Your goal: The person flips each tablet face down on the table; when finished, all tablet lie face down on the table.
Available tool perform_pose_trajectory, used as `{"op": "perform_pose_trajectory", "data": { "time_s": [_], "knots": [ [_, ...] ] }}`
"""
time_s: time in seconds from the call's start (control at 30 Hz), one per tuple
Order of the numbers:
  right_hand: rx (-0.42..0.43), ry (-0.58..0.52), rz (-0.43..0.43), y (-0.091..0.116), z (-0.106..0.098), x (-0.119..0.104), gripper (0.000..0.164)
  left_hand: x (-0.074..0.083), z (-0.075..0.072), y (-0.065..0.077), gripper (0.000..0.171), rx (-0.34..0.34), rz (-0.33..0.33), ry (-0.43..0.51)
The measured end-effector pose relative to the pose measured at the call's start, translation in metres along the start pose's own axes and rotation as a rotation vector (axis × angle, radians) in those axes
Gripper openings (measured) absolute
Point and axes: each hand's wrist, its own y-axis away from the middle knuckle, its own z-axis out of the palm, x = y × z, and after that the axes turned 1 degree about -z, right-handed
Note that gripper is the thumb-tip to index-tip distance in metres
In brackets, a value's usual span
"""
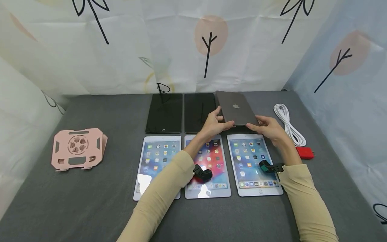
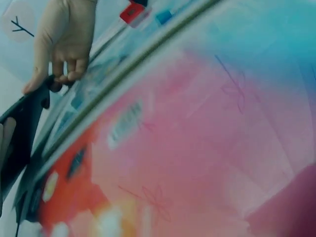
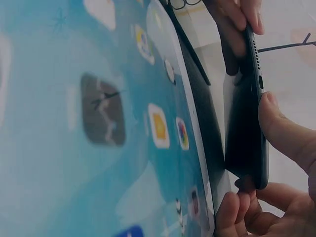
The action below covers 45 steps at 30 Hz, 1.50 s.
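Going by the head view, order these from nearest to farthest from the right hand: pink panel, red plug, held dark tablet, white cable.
1. Dark tablet: in the right hand's grip.
2. White cable: just right of that hand.
3. Red plug: right, below the cable in view.
4. Pink panel: far left.

We see a curtained-off booth (image 1: pixel 18 134): white fabric panels (image 1: pixel 175 40) printed with line-drawn trees (image 1: pixel 211 37) enclose a dark grey tabletop (image 1: pixel 75 201) at the back and both sides. What building surrounds it, we cannot tell.
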Motion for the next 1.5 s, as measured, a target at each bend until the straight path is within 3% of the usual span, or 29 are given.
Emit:
{"op": "perform_pose_trajectory", "data": {
  "time_s": [0.27,0.57,0.8,1.17,1.5],
  "knots": [
    [0.011,0.075,-0.022,-0.001,-0.002,0.004,0.090,-0.005,-0.004,-0.001,0.096,-0.008,0.091,-0.366],
    [0.027,0.132,-0.027,-0.001,0.003,0.004,0.096,-0.009,-0.009,-0.006,0.094,-0.062,0.100,-0.514],
    [0.040,0.165,-0.018,-0.003,0.005,0.006,0.098,-0.007,-0.009,-0.010,0.101,-0.063,0.051,-0.654],
    [0.041,0.224,0.015,-0.007,0.007,0.007,0.097,-0.003,-0.009,-0.011,0.105,-0.054,-0.013,-0.692],
    [0.055,0.213,0.001,-0.008,0.007,0.007,0.096,0.001,-0.008,-0.012,0.100,-0.040,-0.044,-0.743]
  ]
}}
